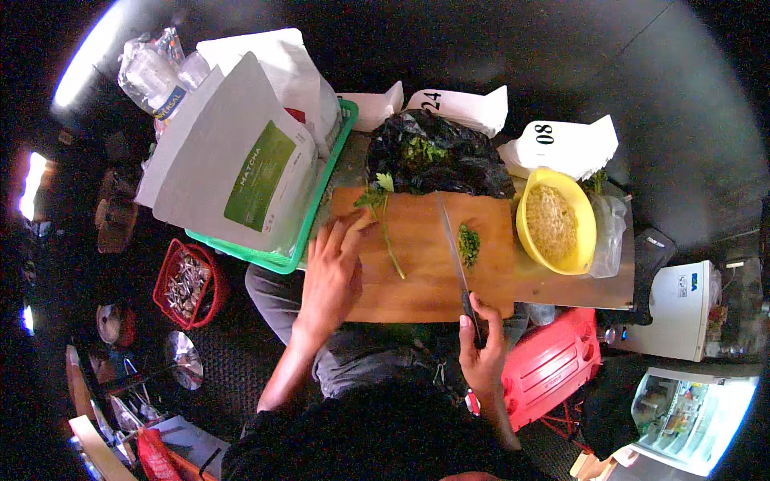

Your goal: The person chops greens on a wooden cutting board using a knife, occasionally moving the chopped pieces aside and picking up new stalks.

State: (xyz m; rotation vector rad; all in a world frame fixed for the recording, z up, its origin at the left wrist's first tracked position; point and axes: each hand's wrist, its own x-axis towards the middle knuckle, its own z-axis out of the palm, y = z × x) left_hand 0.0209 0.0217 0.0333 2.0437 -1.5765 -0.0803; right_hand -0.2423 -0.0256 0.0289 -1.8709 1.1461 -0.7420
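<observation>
My right hand (482,343) grips the handle of a kitchen knife (452,243), whose blade lies over a wooden cutting board (421,288), pointing away from me. Right of the blade sits a small heap of chopped green herbs (468,245). Over the board's left edge is my left hand (337,258), fingers spread, close to a leafy herb sprig (386,231) with a long stem; whether the fingertips touch its leaves I cannot tell. Behind the board, a black plastic bag (463,168) holds more greens (425,150). A yellow bowl (586,231) of pale, minced-looking food stands at the right.
A green basket (325,207) with large white pouches (198,156) stands at the left. White number cards (562,147) stand behind the bag and bowl. Below the work surface are a red basket (159,294) of small items and a red plastic stool (550,373). Clear plastic (610,240) lies beside the bowl.
</observation>
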